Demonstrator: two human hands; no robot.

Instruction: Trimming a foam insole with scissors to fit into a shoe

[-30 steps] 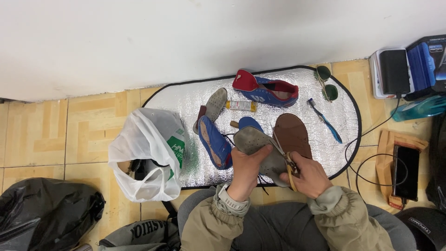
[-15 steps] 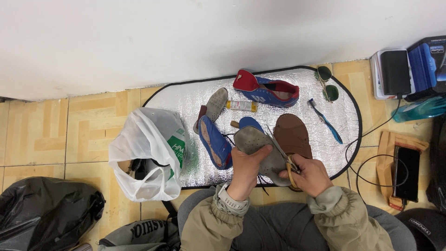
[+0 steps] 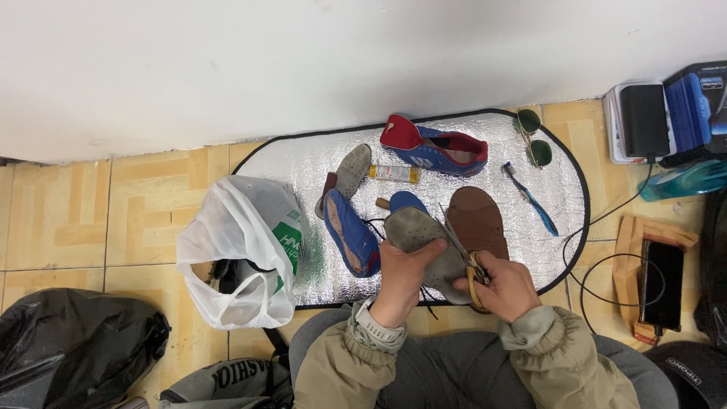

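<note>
My left hand (image 3: 400, 280) grips a grey insole (image 3: 418, 233) over the near edge of a silver foil mat (image 3: 303, 167). My right hand (image 3: 503, 286) holds yellow-handled scissors (image 3: 462, 250), blades pointing up-left along the insole's right edge. A brown sole piece (image 3: 477, 220) lies just behind the scissors. A blue shoe (image 3: 350, 238), sole up, lies left of my left hand. A second blue and red shoe (image 3: 435, 145) rests at the mat's far side.
A second grey insole (image 3: 352, 170), a small yellow tube (image 3: 394, 173), a blue toothbrush (image 3: 530, 198) and sunglasses (image 3: 534, 140) lie on the mat. A white plastic bag (image 3: 242, 250) sits left, a black bag (image 3: 68, 356) at bottom left. Boxes, cables and a phone (image 3: 660, 280) crowd the right.
The scissors have shifted slightly along the insole's edge. Both hands stay in nearly the same place.
</note>
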